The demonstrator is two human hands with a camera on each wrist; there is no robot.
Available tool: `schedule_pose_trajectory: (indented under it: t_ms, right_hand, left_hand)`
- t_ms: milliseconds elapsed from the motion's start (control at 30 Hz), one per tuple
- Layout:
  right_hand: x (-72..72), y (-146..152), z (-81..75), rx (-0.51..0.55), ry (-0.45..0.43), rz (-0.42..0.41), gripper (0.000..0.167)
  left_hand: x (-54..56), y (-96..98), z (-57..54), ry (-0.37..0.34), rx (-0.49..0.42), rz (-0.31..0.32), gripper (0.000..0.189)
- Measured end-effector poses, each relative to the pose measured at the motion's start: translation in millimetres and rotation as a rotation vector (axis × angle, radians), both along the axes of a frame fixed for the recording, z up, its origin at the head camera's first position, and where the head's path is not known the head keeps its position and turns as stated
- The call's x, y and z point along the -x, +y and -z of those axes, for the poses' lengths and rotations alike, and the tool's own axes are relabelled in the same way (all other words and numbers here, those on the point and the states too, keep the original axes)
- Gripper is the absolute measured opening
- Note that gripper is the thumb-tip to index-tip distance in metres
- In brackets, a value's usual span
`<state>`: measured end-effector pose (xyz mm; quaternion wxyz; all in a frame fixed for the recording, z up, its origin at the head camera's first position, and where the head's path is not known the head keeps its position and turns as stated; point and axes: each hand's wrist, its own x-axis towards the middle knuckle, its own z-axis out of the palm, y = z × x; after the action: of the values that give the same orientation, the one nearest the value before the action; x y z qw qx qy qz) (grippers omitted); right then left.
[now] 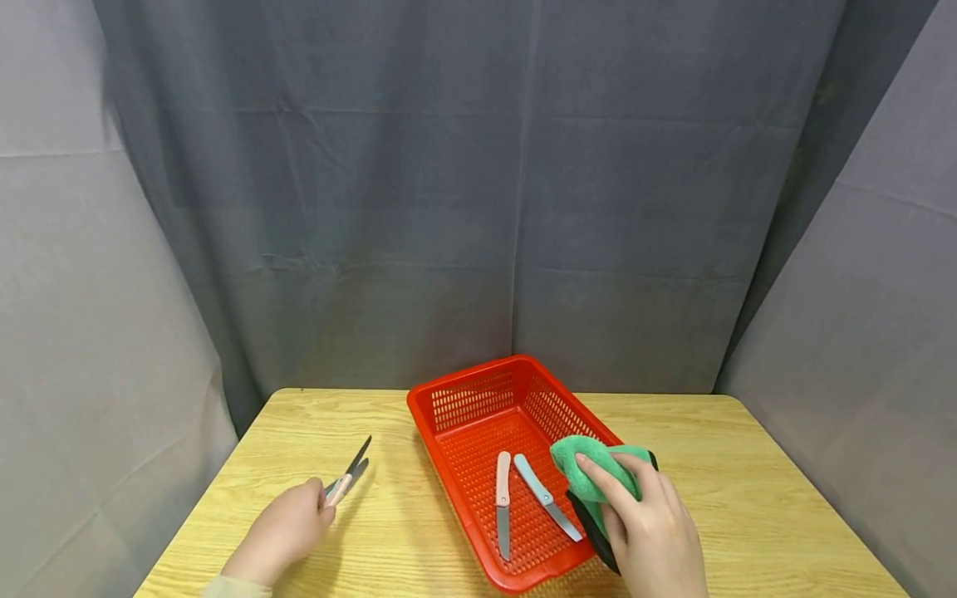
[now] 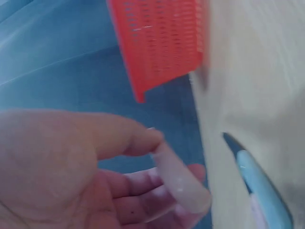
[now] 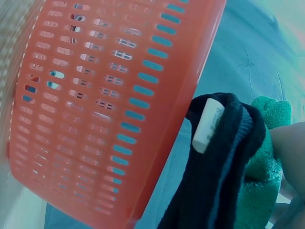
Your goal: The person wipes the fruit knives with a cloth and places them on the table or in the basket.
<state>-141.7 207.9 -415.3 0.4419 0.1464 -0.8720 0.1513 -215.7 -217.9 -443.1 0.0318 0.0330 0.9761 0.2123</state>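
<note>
On the left, my left hand (image 1: 287,525) pinches the pink handle (image 2: 181,183) of a knife (image 1: 340,490) between thumb and fingers, over the table. Beneath it lies a blue-handled knife (image 2: 264,191) with a bit of another pink handle (image 2: 258,213) beside it; my hand hides most of these in the head view. My right hand (image 1: 658,531) grips a folded green cloth (image 1: 594,469) with a black edge, at the right rim of the red basket (image 1: 456,473). Inside the basket are a pink-handled knife (image 1: 503,498) and a blue-handled knife (image 1: 542,494).
The slotted basket stands on a light wooden table (image 1: 755,490), angled toward the right front. A grey curtain (image 1: 419,208) hangs behind the table's back edge, and pale cloth walls (image 1: 97,357) flank both sides. A white tag (image 3: 208,125) sits on the cloth's black edge.
</note>
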Motion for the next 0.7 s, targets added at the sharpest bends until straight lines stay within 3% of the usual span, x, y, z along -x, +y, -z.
schedule_pose_trajectory:
  t_ms: [167, 400, 567, 700]
  right_hand:
    - [-0.1, -1, -0.7, 0.007, -0.001, -0.003, 0.077]
    - [0.1, -1, -1.2, 0.007, 0.000, -0.007, 0.078]
    - [-0.1, 0, -1.7, 0.004, 0.009, -0.020, 0.079]
    - [0.2, 1, -2.8, 0.001, 0.008, -0.024, 0.079]
  left_hand:
    - [-6.6, 8.9, -17.6, 0.089, -0.112, -0.044, 0.010]
    - [-28.4, 40.0, -37.9, 0.191, -0.278, -0.050, 0.014]
    - [-42.5, 65.7, -44.1, 0.263, -0.365, -0.016, 0.011]
    - [-49.7, 85.5, -43.0, 0.261, -0.423, 0.016, 0.010]
